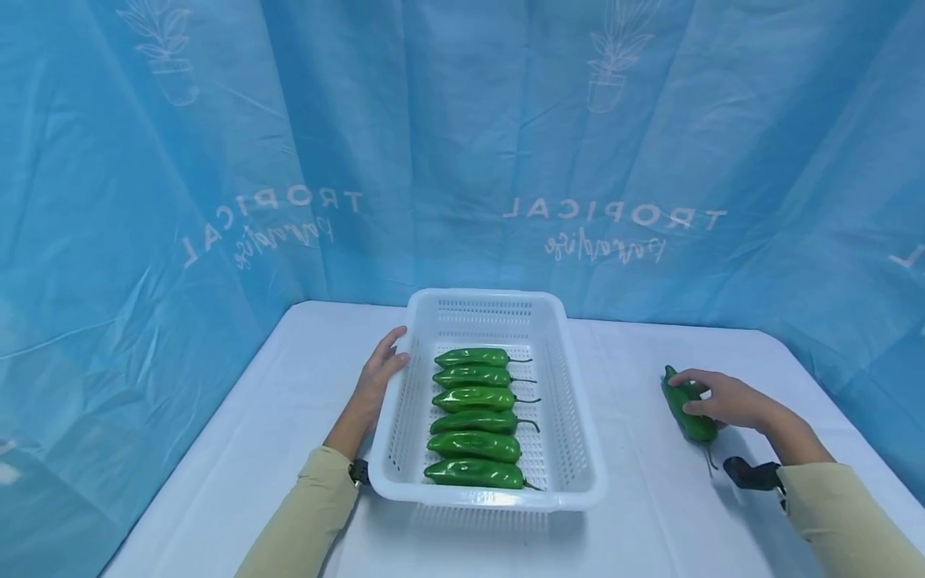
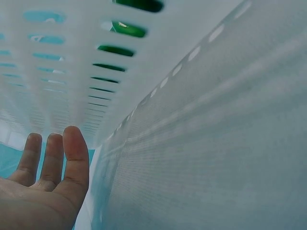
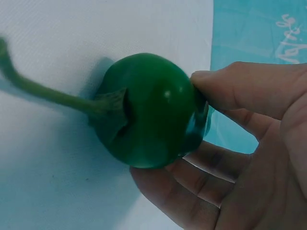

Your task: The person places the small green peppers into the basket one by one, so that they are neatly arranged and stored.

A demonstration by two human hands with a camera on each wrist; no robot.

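A long green chili pepper (image 1: 679, 405) lies on the white cloth at the right. My right hand (image 1: 730, 399) holds it, thumb on one side and fingers on the other. In the right wrist view the pepper's (image 3: 148, 115) stem end faces the camera, its curved stem pointing left. At the centre stands a white perforated plastic basket (image 1: 578, 401) with several green chili peppers (image 1: 473, 421) laid in a column, tips to the left. My left hand (image 1: 377, 373) touches the basket's left side near the far end. Its fingers (image 2: 74, 158) extend along the outer wall in the left wrist view.
A white cloth (image 1: 643, 498) covers the table. Blue curtains (image 1: 470, 160) with mirrored lettering hang behind it and at both sides. A black wrist device (image 1: 751, 474) sits on the right wrist, close to the table.
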